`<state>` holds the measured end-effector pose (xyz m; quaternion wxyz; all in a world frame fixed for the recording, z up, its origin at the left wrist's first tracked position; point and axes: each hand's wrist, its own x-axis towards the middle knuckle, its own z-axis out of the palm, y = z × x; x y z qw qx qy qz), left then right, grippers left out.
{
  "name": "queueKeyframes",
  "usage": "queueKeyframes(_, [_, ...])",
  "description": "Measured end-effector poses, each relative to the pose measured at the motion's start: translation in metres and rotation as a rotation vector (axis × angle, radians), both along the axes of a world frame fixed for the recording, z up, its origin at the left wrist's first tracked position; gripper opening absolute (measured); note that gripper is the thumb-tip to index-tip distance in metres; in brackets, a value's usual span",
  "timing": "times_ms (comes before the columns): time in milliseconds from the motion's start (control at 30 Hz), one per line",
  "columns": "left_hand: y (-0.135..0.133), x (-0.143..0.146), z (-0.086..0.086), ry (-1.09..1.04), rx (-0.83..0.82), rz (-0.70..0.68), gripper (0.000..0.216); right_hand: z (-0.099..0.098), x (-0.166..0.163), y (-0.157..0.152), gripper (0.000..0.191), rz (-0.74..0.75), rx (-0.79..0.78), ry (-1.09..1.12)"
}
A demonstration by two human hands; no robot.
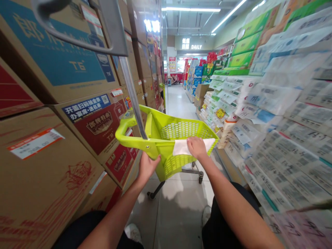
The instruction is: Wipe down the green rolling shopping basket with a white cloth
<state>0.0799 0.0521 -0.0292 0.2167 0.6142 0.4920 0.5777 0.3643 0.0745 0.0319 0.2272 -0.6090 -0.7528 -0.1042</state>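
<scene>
A lime-green wheeled shopping basket point(188, 129) with perforated walls stands in front of me, tilted in view. My left hand point(149, 165) grips the basket's near side below the rim; its thumb lies on the wall and its other fingers are largely hidden. Draped over the near rim is a white cloth point(181, 147). My right hand point(197, 148) holds the cloth against that rim, fingers curled over the top edge. From the basket's left end rises a metal pole point(132, 95), leading to a grey handle point(111, 27) at the upper left.
Stacked cardboard cartons point(85, 121) line the left side closely. Piles of white plastic-wrapped packs point(275, 100) rise on the right. A tiled floor point(178, 103) runs ahead between displays. One basket caster point(151, 196) rests near my shoes.
</scene>
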Motion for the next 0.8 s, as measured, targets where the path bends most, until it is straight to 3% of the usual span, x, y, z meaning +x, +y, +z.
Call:
queueKeyframes(167, [0.003, -0.009, 0.002, -0.015, -0.035, -0.079, 0.053, -0.002, 0.011, -0.001, 0.040, -0.002, -0.029, -0.006])
queueKeyframes(400, [-0.009, 0.002, 0.007, -0.004, -0.001, -0.128, 0.050, 0.006, -0.061, -0.029, 0.046, 0.332, 0.112, 0.084])
queueKeyframes(500, [-0.011, 0.003, 0.005, -0.023, -0.014, -0.181, 0.051, 0.009, -0.070, -0.030, 0.043, 0.397, 0.129, 0.087])
queueKeyframes(567, [-0.009, -0.001, 0.004, 0.008, -0.034, -0.171, 0.051, 0.008, -0.057, -0.024, 0.042, 0.361, 0.108, 0.045])
queueKeyframes(733, [0.002, -0.008, 0.005, 0.013, -0.020, -0.122, 0.054, 0.002, 0.011, -0.004, 0.042, 0.004, -0.032, -0.027])
queueKeyframes(800, [0.005, -0.008, 0.006, -0.001, -0.015, -0.123, 0.056, 0.002, 0.029, 0.000, 0.043, -0.074, -0.041, -0.023])
